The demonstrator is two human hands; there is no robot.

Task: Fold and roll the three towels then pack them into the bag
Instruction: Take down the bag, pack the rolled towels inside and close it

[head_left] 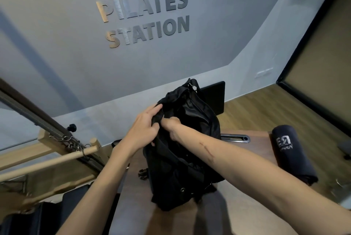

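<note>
On the bench, centre: bag (182, 151) stands upright, black, thin floppy fabric, mouth at 12 o'clock of its body.
Left hand (142, 128): fingers curled on the bag's rim at 9 o'clock of the mouth, grip clenched on fabric.
Right hand (171, 127): at the mouth just beside the left, fingers hidden in the folds; looks to be pinching the rim, grip closed on the bag.
Towel (292, 153): dark roll with white print, lying on the bench at 3 o'clock of the bag, well apart, untouched.
Other towels: not visible; cannot tell if inside.
Handling, bag: light, limp, mouth likely collapses unless held wide; hold both rim edges.
Handling, towel: soft, light, may unroll; best gripped round the middle of the roll.
Bench (247, 215): brown top.
</note>
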